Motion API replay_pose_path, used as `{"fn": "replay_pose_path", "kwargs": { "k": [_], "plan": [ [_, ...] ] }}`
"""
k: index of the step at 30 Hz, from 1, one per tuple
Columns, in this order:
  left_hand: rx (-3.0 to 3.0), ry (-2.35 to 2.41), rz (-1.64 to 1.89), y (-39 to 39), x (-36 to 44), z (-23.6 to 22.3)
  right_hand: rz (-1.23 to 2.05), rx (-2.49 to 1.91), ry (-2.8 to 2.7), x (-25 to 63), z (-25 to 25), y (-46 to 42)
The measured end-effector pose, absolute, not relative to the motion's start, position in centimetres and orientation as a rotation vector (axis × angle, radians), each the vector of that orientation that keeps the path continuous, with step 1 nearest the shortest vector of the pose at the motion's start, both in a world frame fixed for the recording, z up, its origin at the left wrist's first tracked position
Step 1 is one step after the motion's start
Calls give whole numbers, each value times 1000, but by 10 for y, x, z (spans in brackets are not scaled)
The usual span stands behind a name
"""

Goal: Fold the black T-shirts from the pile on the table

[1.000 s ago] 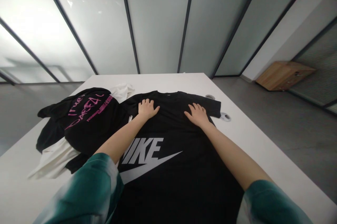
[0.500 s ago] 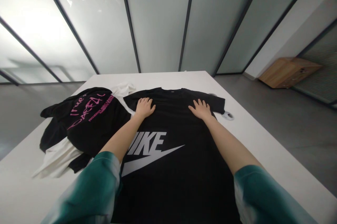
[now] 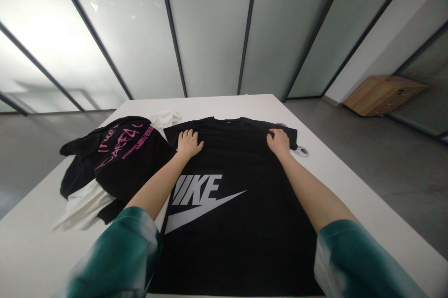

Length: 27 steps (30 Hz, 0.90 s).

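A black T-shirt (image 3: 241, 223) with a large white NIKE print lies spread out on the white table, its collar at the far end. My left hand (image 3: 189, 143) rests on its left shoulder, palm down, thumb apart from the fingers. Over at the right shoulder, beside the sleeve, my right hand (image 3: 279, 142) has its fingers drawn together and curled onto the fabric. The fingertips are partly hidden there.
Left of the T-shirt is a heap with a black garment (image 3: 129, 172) printed in pink and a white garment (image 3: 82, 207) under it. A roll of tape (image 3: 301, 151) sits by the right sleeve on the table (image 3: 353, 223). A wooden cabinet (image 3: 381, 95) stands beyond.
My right hand has shifted outward toward the right sleeve, and its spread fingers have curled in. The left hand stays on the left shoulder, barely moved. The heap now appears slightly further right.
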<state>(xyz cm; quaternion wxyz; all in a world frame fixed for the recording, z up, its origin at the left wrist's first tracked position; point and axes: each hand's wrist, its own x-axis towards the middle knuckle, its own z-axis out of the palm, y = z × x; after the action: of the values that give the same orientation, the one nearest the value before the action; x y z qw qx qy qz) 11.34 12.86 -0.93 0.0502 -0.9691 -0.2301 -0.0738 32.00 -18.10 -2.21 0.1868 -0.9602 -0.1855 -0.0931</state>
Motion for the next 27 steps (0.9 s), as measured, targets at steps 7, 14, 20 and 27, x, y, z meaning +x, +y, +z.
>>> {"fn": "replay_pose_path", "kwargs": {
  "k": [7,14,20,27],
  "plan": [
    [-3112,-540,-257,85,107,-26,-308,-2690,280,339,-19,-222],
    [-3168,-572,-306,89,106,-31,-147,-2763,339,353,-22,-229],
    [-3168,-605,-292,86,106,-30,-119,-2603,271,364,-7,-218],
    [-3177,-589,-312,87,107,-33,-449,-2759,-297,331,9,-177]
  ]
}}
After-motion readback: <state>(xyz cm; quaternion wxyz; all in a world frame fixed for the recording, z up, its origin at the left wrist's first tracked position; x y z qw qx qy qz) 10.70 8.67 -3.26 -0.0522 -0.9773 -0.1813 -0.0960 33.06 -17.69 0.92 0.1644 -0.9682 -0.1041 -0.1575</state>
